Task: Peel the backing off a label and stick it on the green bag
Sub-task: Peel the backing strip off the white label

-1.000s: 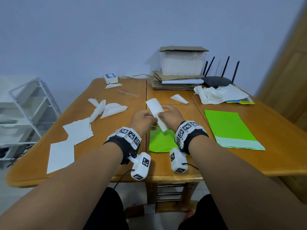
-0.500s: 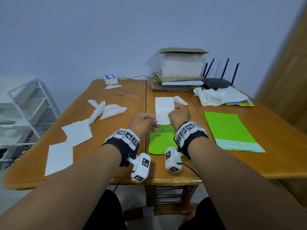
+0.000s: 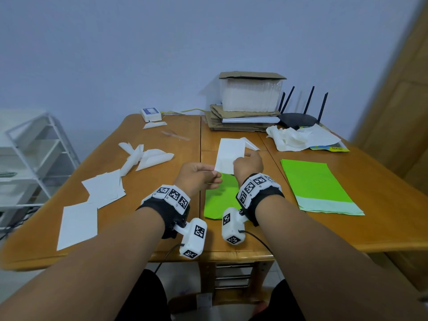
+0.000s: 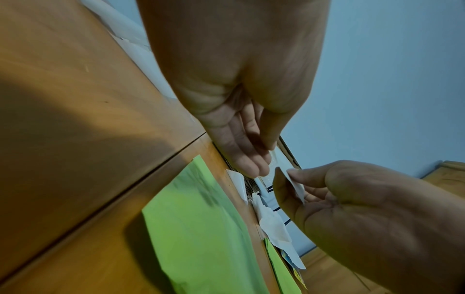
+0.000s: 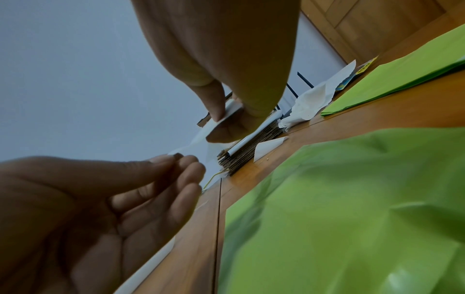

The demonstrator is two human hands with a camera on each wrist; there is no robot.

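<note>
A white rectangular label [image 3: 229, 156] is held up in the air above the far end of a bright green bag [image 3: 220, 198], its lower edge pinched at two points, its face tilted toward the viewer. The green bag lies flat on the wooden surface [image 3: 162, 181], slightly creased, its near end toward the surface's front edge

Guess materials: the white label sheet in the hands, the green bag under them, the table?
Label: thin paper, matte; it bends between the pinching left hand and right hand.
Green bag: likely plastic film; soft creases with glossy highlights in the right wrist view.
Table: wood or wood veneer, with a smooth, lacquered-looking sheen.
</note>
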